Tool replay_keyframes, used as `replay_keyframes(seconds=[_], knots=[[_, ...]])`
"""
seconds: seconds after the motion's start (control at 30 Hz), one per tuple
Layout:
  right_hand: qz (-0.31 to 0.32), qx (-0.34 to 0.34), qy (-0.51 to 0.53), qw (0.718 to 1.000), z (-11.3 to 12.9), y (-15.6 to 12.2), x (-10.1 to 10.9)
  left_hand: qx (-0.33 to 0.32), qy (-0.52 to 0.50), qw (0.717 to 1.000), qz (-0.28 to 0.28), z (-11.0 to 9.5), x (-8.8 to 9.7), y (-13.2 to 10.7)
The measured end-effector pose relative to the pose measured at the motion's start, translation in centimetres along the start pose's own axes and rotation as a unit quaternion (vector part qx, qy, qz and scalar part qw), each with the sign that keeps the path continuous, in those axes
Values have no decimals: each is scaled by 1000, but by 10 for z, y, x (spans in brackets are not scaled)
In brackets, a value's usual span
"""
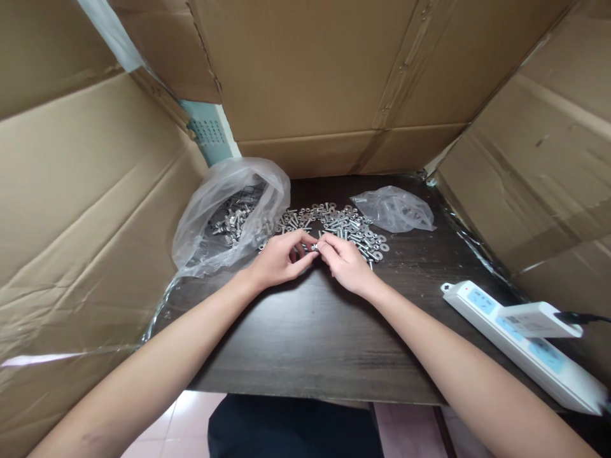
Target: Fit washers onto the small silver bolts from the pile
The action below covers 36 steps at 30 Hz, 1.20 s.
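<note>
Over the near edge of a pile of loose bolts, nuts and washers (351, 224), my two hands meet at the fingertips. A small silvery bolt (314, 248) shows between them, lying roughly level. My left hand (281, 259) pinches it from the left with thumb and fingers. From the right, my right hand (347, 262) closes thumb and forefinger on its other end. Those fingers partly cover the bolt, so I cannot tell whether a nut or washer is on it.
An open plastic bag (193, 245) with metal parts inside stands left of the pile. A smaller clear bag (398, 210) lies behind right. A white power strip (496, 327) with a plugged-in adapter (537, 320) is at right. Cardboard walls (315, 76) enclose the dark table (305, 343).
</note>
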State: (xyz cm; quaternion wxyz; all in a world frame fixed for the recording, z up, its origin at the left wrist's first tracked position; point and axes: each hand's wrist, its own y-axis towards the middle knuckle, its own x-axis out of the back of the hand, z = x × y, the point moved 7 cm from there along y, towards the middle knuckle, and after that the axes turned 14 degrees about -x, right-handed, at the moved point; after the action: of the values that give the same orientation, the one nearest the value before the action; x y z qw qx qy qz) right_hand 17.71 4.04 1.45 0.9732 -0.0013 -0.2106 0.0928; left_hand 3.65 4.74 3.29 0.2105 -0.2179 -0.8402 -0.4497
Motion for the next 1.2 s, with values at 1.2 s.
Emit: replay_keyframes(seconds=[1.2], knots=[[-8,-12,8,1000,-2,0,1,-20,20,1000,-7,-4,1,1]])
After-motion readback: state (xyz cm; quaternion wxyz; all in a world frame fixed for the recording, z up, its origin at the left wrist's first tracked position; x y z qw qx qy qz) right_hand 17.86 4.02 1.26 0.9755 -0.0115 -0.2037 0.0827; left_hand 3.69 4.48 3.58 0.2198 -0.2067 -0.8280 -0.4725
